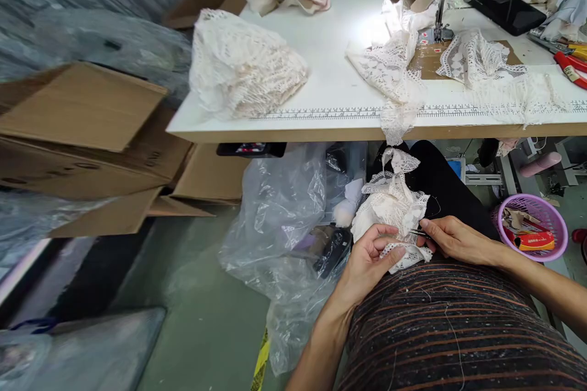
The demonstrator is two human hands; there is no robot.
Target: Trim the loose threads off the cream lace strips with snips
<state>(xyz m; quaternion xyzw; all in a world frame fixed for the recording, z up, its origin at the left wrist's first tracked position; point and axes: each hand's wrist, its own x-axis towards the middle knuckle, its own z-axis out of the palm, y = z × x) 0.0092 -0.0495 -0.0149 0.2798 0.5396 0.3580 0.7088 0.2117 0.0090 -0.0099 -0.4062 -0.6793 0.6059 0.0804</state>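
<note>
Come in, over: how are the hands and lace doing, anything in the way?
Left hand on lace; right hand holding small tool. Lace bunched over lap. Nothing visibly blocking.

Torso: dark, white-flecked fabric garment [426, 348], thin rust-brown crosswise stripes
Lint: long, thin, pale threads [455, 337] on garment
Legs: plain black fabric legwear [452, 186]
Hands: left hand [370, 258], right hand [452, 238], both bare
</note>
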